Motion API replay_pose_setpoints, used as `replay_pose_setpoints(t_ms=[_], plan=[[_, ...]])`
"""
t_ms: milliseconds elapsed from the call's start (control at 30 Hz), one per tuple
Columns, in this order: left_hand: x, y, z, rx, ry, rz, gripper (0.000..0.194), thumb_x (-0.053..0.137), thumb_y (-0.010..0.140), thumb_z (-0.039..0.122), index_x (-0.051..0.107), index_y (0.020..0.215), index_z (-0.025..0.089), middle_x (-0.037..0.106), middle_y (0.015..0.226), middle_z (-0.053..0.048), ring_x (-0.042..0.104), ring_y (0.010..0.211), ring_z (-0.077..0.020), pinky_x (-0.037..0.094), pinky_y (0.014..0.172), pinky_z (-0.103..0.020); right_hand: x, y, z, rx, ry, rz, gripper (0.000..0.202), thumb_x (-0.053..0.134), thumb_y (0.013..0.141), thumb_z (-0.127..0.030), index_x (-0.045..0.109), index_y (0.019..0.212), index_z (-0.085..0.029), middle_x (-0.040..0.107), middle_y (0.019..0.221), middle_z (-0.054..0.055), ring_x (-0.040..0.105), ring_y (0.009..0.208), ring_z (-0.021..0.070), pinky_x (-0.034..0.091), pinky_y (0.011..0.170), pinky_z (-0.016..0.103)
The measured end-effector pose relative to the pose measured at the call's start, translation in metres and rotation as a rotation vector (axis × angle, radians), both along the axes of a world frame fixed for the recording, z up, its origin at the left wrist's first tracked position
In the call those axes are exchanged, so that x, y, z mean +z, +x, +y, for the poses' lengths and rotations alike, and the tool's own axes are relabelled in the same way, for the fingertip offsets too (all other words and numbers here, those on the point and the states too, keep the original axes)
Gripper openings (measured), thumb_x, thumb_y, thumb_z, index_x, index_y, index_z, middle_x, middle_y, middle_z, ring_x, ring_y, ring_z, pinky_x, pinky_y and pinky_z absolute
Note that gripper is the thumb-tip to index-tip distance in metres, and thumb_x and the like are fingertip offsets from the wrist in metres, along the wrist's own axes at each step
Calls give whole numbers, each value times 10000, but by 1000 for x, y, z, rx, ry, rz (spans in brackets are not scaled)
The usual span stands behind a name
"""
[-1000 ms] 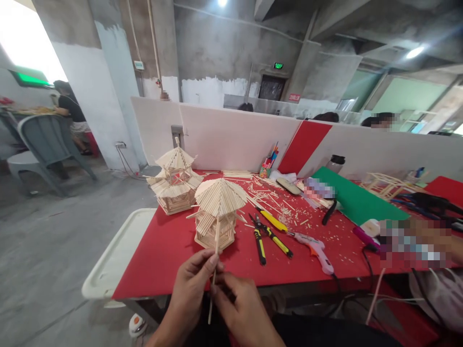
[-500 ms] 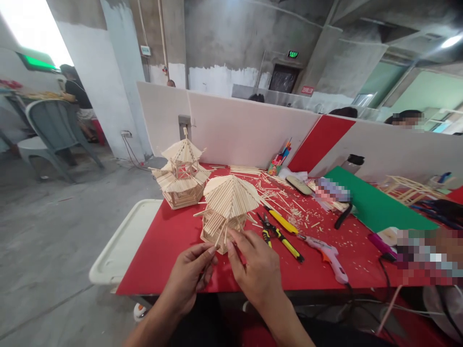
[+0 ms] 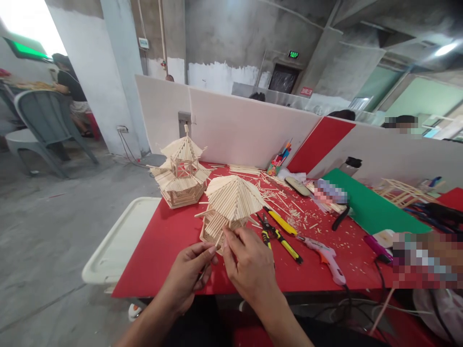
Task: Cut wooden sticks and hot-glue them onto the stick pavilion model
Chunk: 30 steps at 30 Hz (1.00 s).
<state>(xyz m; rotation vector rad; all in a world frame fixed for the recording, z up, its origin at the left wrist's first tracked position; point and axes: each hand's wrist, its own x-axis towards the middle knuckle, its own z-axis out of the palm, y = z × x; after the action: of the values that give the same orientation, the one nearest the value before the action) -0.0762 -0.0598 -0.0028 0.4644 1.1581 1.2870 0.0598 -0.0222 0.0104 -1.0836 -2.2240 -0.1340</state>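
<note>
A small pavilion model [image 3: 234,197] built of thin wooden sticks stands near the table's front edge, directly before my hands. My left hand [image 3: 191,272] is closed, thumb and fingers pinching a thin wooden stick [image 3: 217,245] low at the model's front. Beside it my right hand [image 3: 251,262] is closed too, its fingertips pinching a stick at the lower roof's front edge; its fingers partly cover the spot. Behind and to the left is a larger two-tiered stick pavilion [image 3: 181,178], untouched.
On the red table [image 3: 159,258], pliers [image 3: 278,236], a yellow utility knife [image 3: 282,221] and a pink glue gun [image 3: 325,255] lie to the right. Loose sticks and scraps [image 3: 285,205] spread behind them. A pen holder [image 3: 277,164] stands by the white partition [image 3: 235,127]. A person [image 3: 70,89] sits far left.
My right hand has shifted slightly left, closer to my left hand, with its fingers drawn together more. The small pavilion appears turned or nudged a little. The view has shifted slightly.
</note>
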Motion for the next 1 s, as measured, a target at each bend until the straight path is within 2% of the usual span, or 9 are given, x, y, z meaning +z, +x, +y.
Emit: replay_pose_setpoints(t_ms=[200, 333, 667, 867, 1000], plan=[[-2, -3, 1, -53, 31, 23, 348, 782, 564, 411, 641, 697, 121, 485, 426, 73, 313, 297, -4, 139, 282, -115, 2, 0, -1, 3, 8, 3, 333, 436, 875, -213, 604, 1159, -166, 612, 888, 61, 556, 837, 179, 423, 697, 286], [-2, -5, 1, -77, 42, 43, 323, 766, 593, 402, 635, 702, 127, 505, 447, 68, 303, 293, -1, 134, 277, -119, 1, 0, 0, 2, 4, 15, 335, 445, 871, -207, 601, 1165, -169, 609, 888, 55, 553, 834, 181, 428, 695, 292], [-2, -4, 2, -85, 27, 82, 335, 747, 615, 432, 614, 684, 132, 540, 481, 45, 298, 293, -5, 144, 273, -131, -2, 0, 0, 18, -10, 38, 339, 457, 865, -198, 594, 1173, -167, 603, 873, 55, 550, 836, 184, 423, 702, 288], [-2, -5, 6, -94, 59, 75, 334, 744, 616, 435, 600, 639, 134, 477, 419, 63, 331, 293, -21, 173, 279, -142, -3, 0, 0, 15, -8, 36, 340, 451, 871, -205, 593, 1178, -171, 607, 885, 58, 554, 844, 182, 428, 707, 284], [-1, -5, 8, -94, 46, 64, 328, 741, 614, 427, 594, 634, 134, 501, 443, 55, 337, 298, -22, 169, 282, -146, -4, 0, 0, 16, 4, 30, 342, 445, 878, -218, 593, 1183, -165, 607, 904, 65, 559, 858, 180, 439, 721, 287]])
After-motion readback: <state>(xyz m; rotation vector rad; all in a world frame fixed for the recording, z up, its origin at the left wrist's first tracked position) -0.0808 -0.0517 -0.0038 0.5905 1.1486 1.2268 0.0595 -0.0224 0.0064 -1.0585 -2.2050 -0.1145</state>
